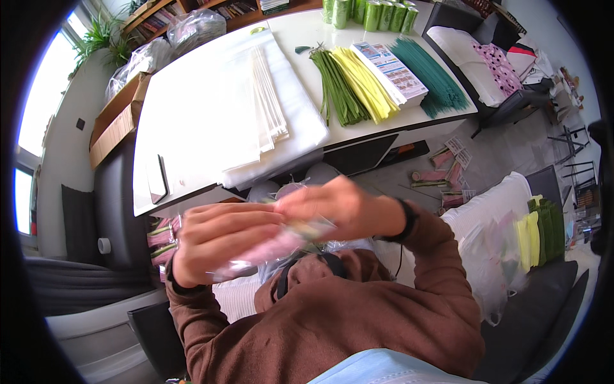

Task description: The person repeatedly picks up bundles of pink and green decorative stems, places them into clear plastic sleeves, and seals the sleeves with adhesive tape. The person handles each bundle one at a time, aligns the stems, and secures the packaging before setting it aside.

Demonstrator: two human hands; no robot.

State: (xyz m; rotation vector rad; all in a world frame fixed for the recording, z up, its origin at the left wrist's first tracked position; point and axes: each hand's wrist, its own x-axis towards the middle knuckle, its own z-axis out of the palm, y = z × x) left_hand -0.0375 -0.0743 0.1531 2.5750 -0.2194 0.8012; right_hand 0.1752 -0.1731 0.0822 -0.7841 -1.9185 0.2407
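A plastic-wrapped bundle of pink, green and yellow strips [268,249], blurred by motion, is gripped by both hands in front of my chest. My left hand [225,235] closes over its pink part from above. The fingers of my right hand [331,206] pinch the wrap near the left fingertips. Beyond the hands, flat clear plastic bags [268,105] lie stacked on the white table [192,115]. Dark green fuzzy stems [340,91], yellow fuzzy stems [367,86], printed sheets in a stack [391,72] and thin teal stems [427,77] lie farther right.
A phone-like slab [157,180] lies at the table's near left corner. Green rolls [371,17] stand at the far edge. Similar pink bundles lie on the floor [494,139] and at left [163,240]. A plastic bag [489,264] and more stems [542,235] rest on the right seat.
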